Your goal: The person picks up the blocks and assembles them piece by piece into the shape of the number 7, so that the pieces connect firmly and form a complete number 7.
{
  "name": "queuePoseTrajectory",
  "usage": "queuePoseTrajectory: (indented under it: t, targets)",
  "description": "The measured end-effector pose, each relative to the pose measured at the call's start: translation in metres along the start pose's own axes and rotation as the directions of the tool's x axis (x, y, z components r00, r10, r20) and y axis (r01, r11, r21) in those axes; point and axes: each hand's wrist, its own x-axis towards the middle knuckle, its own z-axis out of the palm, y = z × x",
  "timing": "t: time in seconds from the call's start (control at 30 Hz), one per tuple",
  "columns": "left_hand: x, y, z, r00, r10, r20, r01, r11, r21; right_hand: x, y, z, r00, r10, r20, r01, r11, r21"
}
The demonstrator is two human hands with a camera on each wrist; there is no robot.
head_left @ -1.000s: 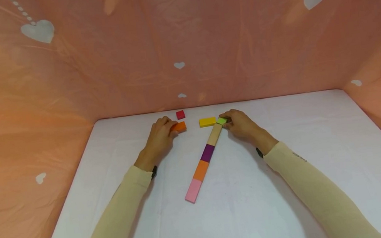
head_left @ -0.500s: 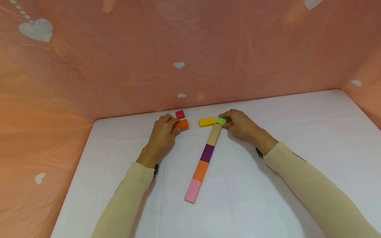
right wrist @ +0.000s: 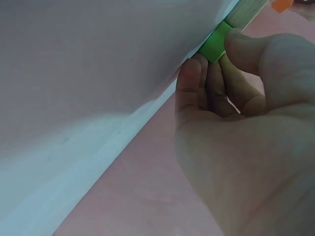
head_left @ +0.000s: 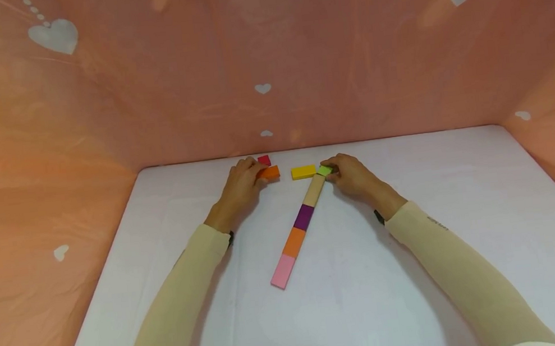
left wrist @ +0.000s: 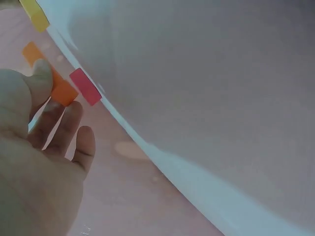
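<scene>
My left hand (head_left: 241, 186) pinches an orange block (head_left: 270, 172) between thumb and fingers; the left wrist view shows the thumb along the orange block (left wrist: 60, 88). Just behind it lies a small red block (head_left: 264, 161). My right hand (head_left: 354, 176) pinches a small green block (head_left: 325, 170) at the far end of a slanting row. That row runs toward me through a natural-wood block (head_left: 314, 190), a purple block (head_left: 304, 217), an orange block (head_left: 294, 243) and a pink block (head_left: 283, 271). Between the hands sits a yellow block (head_left: 303, 172), its right end close to the row's top.
The white table (head_left: 372, 298) ends at a far edge just behind the blocks. An orange-pink cloth (head_left: 347, 64) with white hearts hangs behind it and along both sides.
My left hand has moved right and slightly away from me with the orange block, bringing it nearer the yellow one. My right hand stays at the green block.
</scene>
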Motion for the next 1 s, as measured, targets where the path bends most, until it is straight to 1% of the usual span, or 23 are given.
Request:
queuePoseTrajectory:
  t: [0.13, 0.3, 0.43, 0.53, 0.67, 0.8, 1.0]
  targets:
    - [0.002, 0.001, 0.0, 1.0, -0.013, 0.022, 0.013, 1.0, 0.003, 0.0, 0.001, 0.0, 1.0, 0.006, -0.006, -0.006, 1.0, 0.001]
    - [0.002, 0.002, 0.004, 0.999, -0.033, 0.018, 0.033, 0.999, -0.023, 0.002, 0.002, 0.004, 1.0, -0.011, -0.003, 0.011, 1.0, 0.01]
    - [0.004, 0.005, 0.009, 1.0, -0.016, 0.027, 0.017, 0.999, -0.029, 0.002, 0.0, 0.009, 1.0, -0.017, 0.016, 0.017, 1.0, 0.025]
    - [0.006, 0.009, 0.01, 0.999, 0.004, 0.036, -0.003, 1.0, -0.018, 0.002, -0.002, 0.011, 1.0, -0.025, 0.009, 0.024, 0.999, 0.031]
    - [0.007, 0.009, 0.011, 0.999, -0.007, 0.039, 0.007, 1.0, 0.002, 0.005, -0.003, 0.012, 0.999, -0.036, 0.007, 0.036, 0.999, 0.023]
    - [0.007, 0.008, 0.013, 0.999, -0.015, 0.049, 0.014, 1.0, 0.004, 0.005, -0.003, 0.01, 0.999, -0.033, 0.009, 0.032, 0.999, 0.011]
    - [0.008, 0.006, 0.015, 0.999, 0.0, 0.052, -0.001, 1.0, 0.012, 0.005, -0.004, 0.011, 1.0, -0.016, 0.013, 0.016, 1.0, 0.02]
